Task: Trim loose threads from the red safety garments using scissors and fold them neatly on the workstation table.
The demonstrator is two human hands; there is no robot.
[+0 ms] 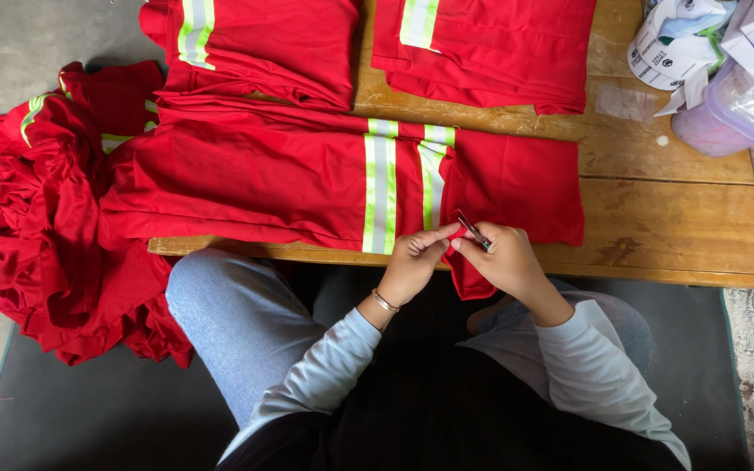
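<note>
The right hand point(503, 257) pinches a small slim tool point(473, 230), dark with a metallic glint, between thumb and fingers; its long axis runs diagonally, tip up and to the left, toward the other hand. The left hand point(412, 262) is closed narrowly on the hem edge of the red work garment point(263, 179), fingertips pinching the cloth just below the reflective stripes point(381, 192). The two hands almost touch, and the tool's tip lies right between them, so the pinched bit of cloth sits just left of the tool and at the near edge of the wooden table point(656, 218). The garment stretches lengthwise across the table, its far end spilling left onto a heap of red garments point(37, 235). Two folded red pieces point(482, 48) lie farther back, and a plastic tub point(735, 113) with paper tags stands at the far right, well apart from the hands.
</note>
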